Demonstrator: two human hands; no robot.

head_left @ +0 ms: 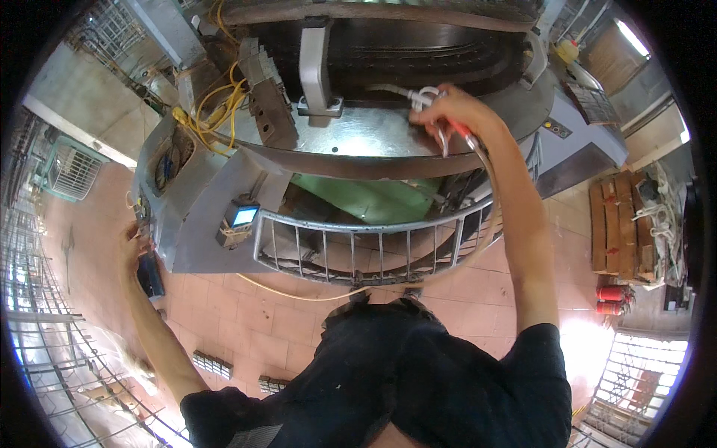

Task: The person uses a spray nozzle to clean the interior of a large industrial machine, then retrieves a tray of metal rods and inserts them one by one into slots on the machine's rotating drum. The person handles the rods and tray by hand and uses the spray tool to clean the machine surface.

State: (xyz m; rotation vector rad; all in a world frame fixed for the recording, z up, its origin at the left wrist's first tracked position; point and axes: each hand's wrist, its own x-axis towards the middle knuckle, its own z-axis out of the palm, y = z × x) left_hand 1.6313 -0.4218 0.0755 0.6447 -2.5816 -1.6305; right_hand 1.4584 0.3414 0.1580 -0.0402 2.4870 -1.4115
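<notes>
My right hand (455, 112) is closed around an air blow gun (426, 99). Its pale nozzle points left over the machine's metal rim (366, 134), and a hose (489, 168) with a red fitting runs from its handle. Far to the left, my left hand (131, 245) reaches the outer side of the grey machine housing (198, 231). Its fingers are bent against small parts there, too small to make out. Beyond the rim lies the machine's dark, curved inside (418, 63), framed by an upright metal bracket (315, 63).
A curved metal railing (351, 231) stands between me and the machine, with the pale hose looping below it. A small lit screen (244, 216) sits on the housing. Yellow cables (224, 112) lie tangled at left. Wooden crates (620, 224) and red cylinders (612, 299) stand at right.
</notes>
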